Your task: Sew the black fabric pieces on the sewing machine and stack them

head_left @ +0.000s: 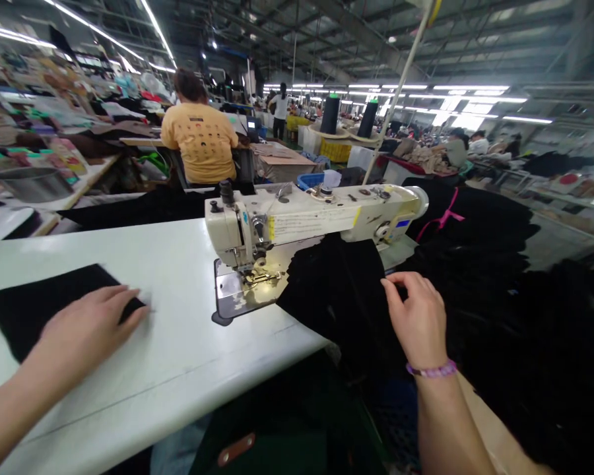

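Observation:
My left hand (96, 320) lies on a small black fabric piece (54, 300) at the left of the white table, its fingers stretched out and slightly blurred. To the right, my right hand (418, 310), with a purple bead bracelet at the wrist, pinches the edge of a black fabric piece (341, 284). That fabric sits under the arm of the sewing machine (321, 214) and hangs over the table's front edge. Bare metal shows around the presser foot (257, 274), with the fabric lying to its right.
Piles of black fabric (475, 231), one tied with a pink strip (443, 216), stand at the right. Two black thread cones (330, 113) are behind the machine. A person in a yellow shirt (198, 138) sits ahead. A metal bowl (33, 183) is at the far left.

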`<state>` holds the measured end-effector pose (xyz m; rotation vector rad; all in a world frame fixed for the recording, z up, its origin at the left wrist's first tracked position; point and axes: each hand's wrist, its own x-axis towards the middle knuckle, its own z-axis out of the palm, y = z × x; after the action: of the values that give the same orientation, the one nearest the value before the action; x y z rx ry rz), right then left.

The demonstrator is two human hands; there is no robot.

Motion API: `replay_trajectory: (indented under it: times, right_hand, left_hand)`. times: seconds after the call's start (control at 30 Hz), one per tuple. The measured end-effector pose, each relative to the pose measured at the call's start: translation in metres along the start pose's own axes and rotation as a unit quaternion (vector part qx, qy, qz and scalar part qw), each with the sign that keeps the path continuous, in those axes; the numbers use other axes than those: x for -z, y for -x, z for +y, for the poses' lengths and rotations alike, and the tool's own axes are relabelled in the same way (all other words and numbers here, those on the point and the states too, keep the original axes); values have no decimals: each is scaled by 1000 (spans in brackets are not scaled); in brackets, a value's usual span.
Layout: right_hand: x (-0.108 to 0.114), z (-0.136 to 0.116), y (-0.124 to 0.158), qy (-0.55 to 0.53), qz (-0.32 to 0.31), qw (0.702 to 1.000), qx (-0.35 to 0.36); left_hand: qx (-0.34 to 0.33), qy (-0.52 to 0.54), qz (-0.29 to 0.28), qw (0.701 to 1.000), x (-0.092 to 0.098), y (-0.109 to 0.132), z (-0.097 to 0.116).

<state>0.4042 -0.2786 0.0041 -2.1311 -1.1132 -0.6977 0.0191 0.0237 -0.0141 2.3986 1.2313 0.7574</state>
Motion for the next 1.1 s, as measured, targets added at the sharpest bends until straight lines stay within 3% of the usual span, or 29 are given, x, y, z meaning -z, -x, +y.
replay_trajectory:
  times: [0.03, 0.07, 0.13, 0.2, 0.27, 0.37, 0.47, 0.57, 0.7, 0.77, 0.93, 1.03, 1.1]
  right_hand:
    - [5, -8, 0, -27, 34, 999, 3]
    - [11, -17, 2, -58, 68, 996, 9]
    - [23, -41, 10, -114, 104, 987, 46]
    - [34, -68, 25, -131, 67, 981, 130]
    - [39, -94, 43, -145, 15, 961, 233]
    - [38, -124, 67, -214, -44, 918, 330]
    - [35, -132, 74, -291, -58, 894, 335]
    - [35, -120, 62, -327, -37, 914, 237]
    - [31, -104, 39, -338, -15, 939, 67]
    - [28, -107, 29, -340, -10, 938, 70]
    - [22, -139, 18, -388, -54, 892, 223]
    - [19, -158, 11, -416, -88, 877, 223]
    - [17, -168, 5, -412, -126, 883, 189]
  left_hand:
    - [17, -33, -6, 999, 0, 6, 23]
    - [20, -9, -57, 998, -3, 13, 48]
    - [-25, 148, -177, 973, -13, 31, 100]
    - [-73, 343, -248, 903, -28, 50, 144]
    - [-53, 498, -292, 815, -43, 64, 176]
    - [117, 614, -243, 742, -60, 72, 198]
    - [241, 625, -204, 713, -62, 68, 196]
    - [264, 617, -166, 723, -48, 61, 182]
    - [218, 593, -134, 763, -23, 51, 163]
    - [181, 563, -137, 794, -17, 49, 158]
    - [105, 444, -103, 884, -17, 67, 160]
    - [-47, 306, -85, 947, -16, 83, 168]
    - [-153, 209, -61, 964, -17, 88, 173]
